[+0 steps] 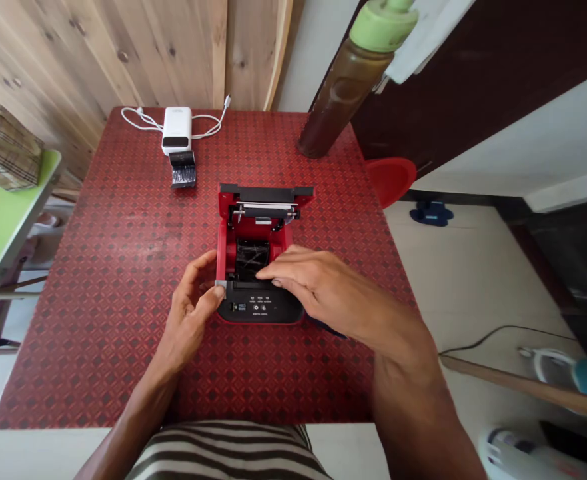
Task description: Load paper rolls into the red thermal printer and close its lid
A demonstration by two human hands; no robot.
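A small red and black label printer (266, 303) sits on the table in front of me with its lid (266, 195) raised and tipped back. Inside the bay lies a shiny black roll (252, 253), its loose end reaching the front slot. My left hand (193, 300) grips the printer's left side, the thumb on the grey piece at the front corner. My right hand (313, 277) comes over the right side, index finger and thumb closed together at the loose end of the roll. The remaining right fingers are curled, partly hidden.
The table (123, 287) has a red patterned top. Towards its back left are a white power bank (176, 127) with a white cable and another piece of black roll (182, 170). A tall brown bottle (343, 87) with a green cap stands at the back right. A red stool (393, 179) is beyond the right edge.
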